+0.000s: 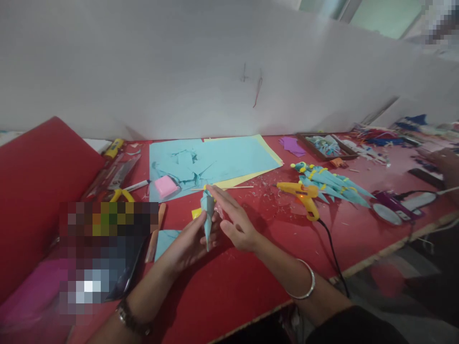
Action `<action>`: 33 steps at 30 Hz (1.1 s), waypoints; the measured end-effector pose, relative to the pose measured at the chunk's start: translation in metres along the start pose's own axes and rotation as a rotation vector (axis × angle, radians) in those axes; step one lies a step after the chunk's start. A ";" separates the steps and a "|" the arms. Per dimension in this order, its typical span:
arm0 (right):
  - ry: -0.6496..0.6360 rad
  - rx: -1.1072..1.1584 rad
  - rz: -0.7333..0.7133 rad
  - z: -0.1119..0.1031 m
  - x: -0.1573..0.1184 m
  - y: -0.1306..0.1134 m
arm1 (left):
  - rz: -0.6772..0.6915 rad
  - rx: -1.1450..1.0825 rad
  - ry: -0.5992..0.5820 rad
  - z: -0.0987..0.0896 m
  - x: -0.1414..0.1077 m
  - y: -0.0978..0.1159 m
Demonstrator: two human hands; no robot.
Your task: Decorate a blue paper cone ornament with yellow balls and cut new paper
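My left hand [195,243] is closed round a slim light-blue paper cone [207,215], thumb along its side, its narrow end pointing down toward me. A bit of yellow shows at the cone's upper end. Beside it, my right hand [238,222] has its fingers stretched out, with the fingertips at that yellow end; whether they press on it I cannot tell. To the right, a yellow hot glue gun [299,193] lies on the red tabletop [265,282], an orange light glowing on its body. Several similar blue cones with yellow trim [330,181] are piled just past it.
Blue paper sheets [233,155] with torn scraps lie at the back, near a pink pad [165,186]. A thin stick [236,187] rests on their edge. A tray of scraps [326,145] stands back right. The glue gun's cord [332,248] runs over the front edge. Another person's hand shows far right.
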State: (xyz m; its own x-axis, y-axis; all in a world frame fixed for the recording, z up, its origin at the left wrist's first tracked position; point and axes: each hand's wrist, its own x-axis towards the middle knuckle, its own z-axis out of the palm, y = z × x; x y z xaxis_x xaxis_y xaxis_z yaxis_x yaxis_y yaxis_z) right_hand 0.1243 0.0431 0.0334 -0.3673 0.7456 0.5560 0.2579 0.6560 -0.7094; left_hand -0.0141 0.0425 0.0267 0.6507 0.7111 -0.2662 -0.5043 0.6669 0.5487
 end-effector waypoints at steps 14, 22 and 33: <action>-0.037 -0.098 -0.024 0.003 0.001 0.003 | -0.003 -0.143 -0.081 0.001 -0.001 0.002; -0.053 -0.161 -0.039 0.004 0.000 0.007 | 0.015 -0.145 -0.088 0.003 0.000 0.003; -0.080 -0.165 -0.045 0.004 0.000 0.007 | 0.032 -0.169 -0.080 0.002 -0.002 0.003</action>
State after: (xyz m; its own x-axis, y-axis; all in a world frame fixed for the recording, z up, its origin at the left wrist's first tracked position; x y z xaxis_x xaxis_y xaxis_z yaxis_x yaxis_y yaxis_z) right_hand 0.1225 0.0471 0.0268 -0.4499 0.7080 0.5443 0.3808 0.7034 -0.6002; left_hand -0.0155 0.0425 0.0308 0.6727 0.7168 -0.1836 -0.6089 0.6772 0.4132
